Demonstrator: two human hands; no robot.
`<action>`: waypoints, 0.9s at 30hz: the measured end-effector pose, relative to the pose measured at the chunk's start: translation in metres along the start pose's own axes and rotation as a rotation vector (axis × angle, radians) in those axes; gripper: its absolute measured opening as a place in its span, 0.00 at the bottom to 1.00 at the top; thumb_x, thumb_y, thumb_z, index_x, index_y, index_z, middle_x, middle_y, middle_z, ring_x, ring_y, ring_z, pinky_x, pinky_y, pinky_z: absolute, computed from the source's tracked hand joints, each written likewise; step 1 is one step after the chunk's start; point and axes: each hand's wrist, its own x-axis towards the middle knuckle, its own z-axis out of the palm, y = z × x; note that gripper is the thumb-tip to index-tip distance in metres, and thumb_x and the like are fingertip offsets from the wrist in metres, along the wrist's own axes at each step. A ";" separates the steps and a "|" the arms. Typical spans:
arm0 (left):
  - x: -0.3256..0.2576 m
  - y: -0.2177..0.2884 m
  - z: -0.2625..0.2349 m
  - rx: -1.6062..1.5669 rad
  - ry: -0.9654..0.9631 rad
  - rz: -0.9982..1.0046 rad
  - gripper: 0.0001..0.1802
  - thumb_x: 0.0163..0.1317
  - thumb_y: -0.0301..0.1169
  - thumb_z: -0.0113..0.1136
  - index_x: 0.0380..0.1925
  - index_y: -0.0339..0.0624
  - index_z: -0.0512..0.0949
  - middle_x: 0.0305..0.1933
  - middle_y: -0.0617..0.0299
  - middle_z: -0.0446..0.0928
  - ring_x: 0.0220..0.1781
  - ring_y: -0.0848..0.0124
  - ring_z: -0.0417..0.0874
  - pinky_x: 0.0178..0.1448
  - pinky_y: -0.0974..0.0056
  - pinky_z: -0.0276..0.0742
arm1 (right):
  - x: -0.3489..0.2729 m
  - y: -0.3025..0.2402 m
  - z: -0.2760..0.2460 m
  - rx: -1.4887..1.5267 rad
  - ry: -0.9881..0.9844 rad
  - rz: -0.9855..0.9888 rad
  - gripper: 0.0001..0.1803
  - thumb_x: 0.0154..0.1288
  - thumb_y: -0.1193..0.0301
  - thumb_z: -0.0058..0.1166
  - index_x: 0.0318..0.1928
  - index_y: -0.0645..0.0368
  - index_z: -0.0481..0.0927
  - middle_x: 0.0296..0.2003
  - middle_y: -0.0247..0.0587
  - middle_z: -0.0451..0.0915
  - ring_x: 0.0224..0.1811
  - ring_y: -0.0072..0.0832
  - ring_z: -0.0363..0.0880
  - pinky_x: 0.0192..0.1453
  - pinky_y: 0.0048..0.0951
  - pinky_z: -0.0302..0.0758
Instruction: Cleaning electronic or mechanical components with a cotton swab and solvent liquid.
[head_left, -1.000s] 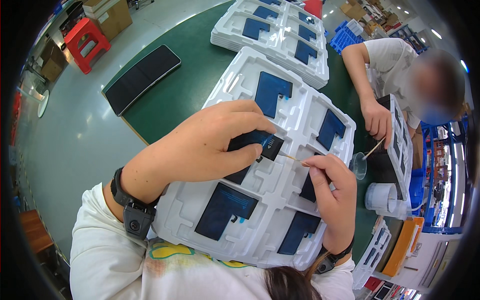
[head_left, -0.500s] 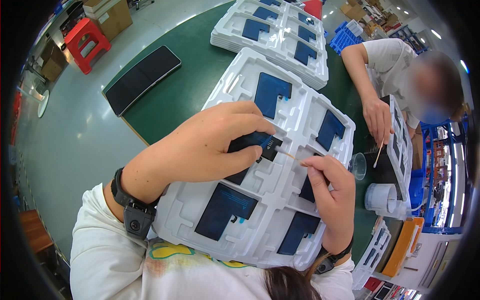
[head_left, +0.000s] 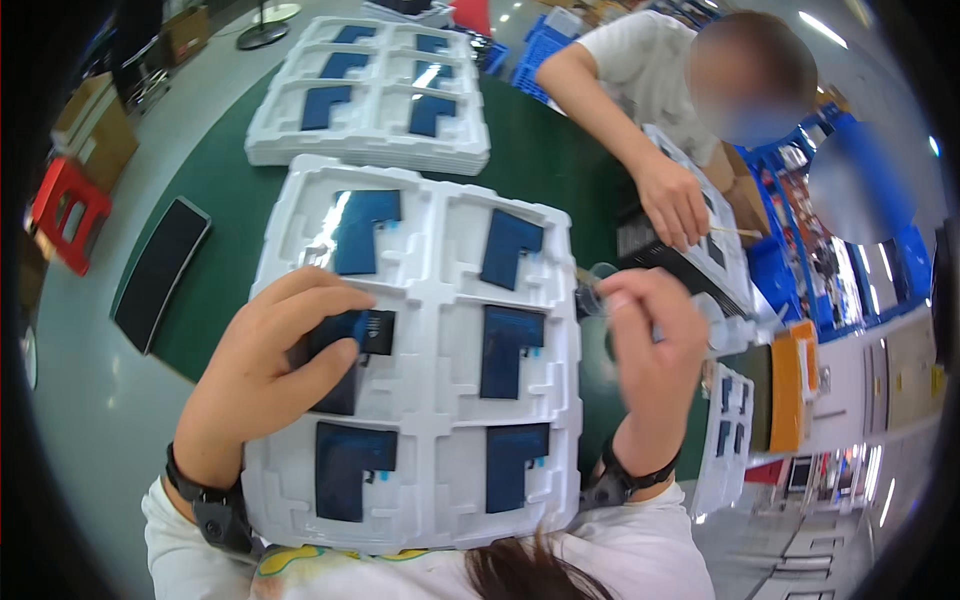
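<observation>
A white plastic tray (head_left: pixel 430 380) in front of me holds several L-shaped dark blue batteries, one of them (head_left: pixel 512 350) in the right middle pocket. My left hand (head_left: pixel 275 360) is closed over another battery (head_left: pixel 378 332) in the left middle pocket, thumb and fingers at its black end. Beyond the tray's right edge, my right hand (head_left: pixel 655 330), slightly blurred, pinches a thin cotton swab (head_left: pixel 585 273). Its fingertips are beside a small clear plastic cup (head_left: pixel 600 290). The swab's tip is hard to make out.
A stack of similar trays (head_left: pixel 370 155) stands farther back on the green table (head_left: pixel 215 150). A dark phone-like slab (head_left: pixel 160 275) lies at left. Across the table, a co-worker's hand (head_left: pixel 672 200) holds another swab (head_left: pixel 735 232) over a tray (head_left: pixel 735 265). A red stool (head_left: pixel 72 210) stands on the floor.
My right hand has moved away from the held battery, rightward to the clear cup, taking the swab along. My left hand stays on the battery. The whole view has turned.
</observation>
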 end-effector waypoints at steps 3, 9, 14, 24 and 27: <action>-0.003 0.005 -0.001 0.012 0.010 -0.010 0.16 0.49 0.20 0.55 0.41 0.34 0.76 0.40 0.53 0.74 0.42 0.61 0.75 0.47 0.64 0.69 | 0.005 0.030 -0.048 -0.337 -0.059 0.280 0.03 0.54 0.78 0.52 0.29 0.65 0.77 0.25 0.47 0.77 0.25 0.41 0.75 0.29 0.34 0.68; 0.005 -0.001 -0.003 0.052 -0.016 0.081 0.16 0.50 0.21 0.56 0.42 0.35 0.76 0.40 0.54 0.73 0.41 0.61 0.75 0.47 0.64 0.69 | 0.000 0.022 -0.059 -0.308 -0.261 0.259 0.06 0.55 0.79 0.51 0.34 0.63 0.79 0.23 0.44 0.75 0.22 0.36 0.71 0.29 0.31 0.66; 0.007 -0.007 -0.002 -0.008 -0.014 0.126 0.16 0.52 0.21 0.57 0.43 0.36 0.76 0.41 0.53 0.74 0.43 0.59 0.76 0.47 0.63 0.70 | 0.006 -0.036 -0.015 0.083 -0.229 -0.213 0.09 0.54 0.84 0.53 0.37 0.62 0.80 0.20 0.38 0.67 0.19 0.27 0.61 0.23 0.26 0.56; 0.000 -0.005 -0.005 -0.048 -0.023 0.019 0.16 0.52 0.21 0.57 0.43 0.36 0.76 0.41 0.55 0.74 0.41 0.62 0.76 0.45 0.65 0.71 | -0.002 -0.031 0.035 0.324 -0.461 0.006 0.08 0.61 0.81 0.50 0.39 0.62 0.79 0.22 0.35 0.69 0.21 0.20 0.63 0.26 0.20 0.60; 0.000 -0.007 -0.005 -0.039 -0.014 0.030 0.16 0.52 0.21 0.57 0.43 0.36 0.77 0.40 0.55 0.74 0.40 0.63 0.76 0.43 0.66 0.71 | 0.000 -0.028 0.038 0.332 -0.456 -0.019 0.07 0.61 0.81 0.50 0.39 0.62 0.79 0.22 0.34 0.69 0.22 0.19 0.63 0.27 0.20 0.59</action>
